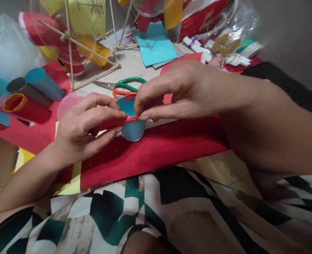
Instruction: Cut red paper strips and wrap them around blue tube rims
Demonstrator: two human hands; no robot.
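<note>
My left hand [85, 127] and my right hand [179, 91] meet at the middle of the view, both pinching a narrow red paper strip [113, 122]. The strip lies across the front of a small blue paper cylinder [133, 127], which stands between the fingertips over a large red paper sheet [158, 148]. My left thumb and forefinger grip the strip's left part; my right thumb and forefinger press its right end against the cylinder's rim. Part of the cylinder is hidden behind my fingers.
Green-handled scissors [122, 84] lie just behind the hands. Blue, grey and red paper tubes [36, 93] lie at left, one with a yellow ring. A stick-frame model with yellow and red paper [73, 38] stands behind. Blue paper sheets [156, 46] and plastic bags lie farther back.
</note>
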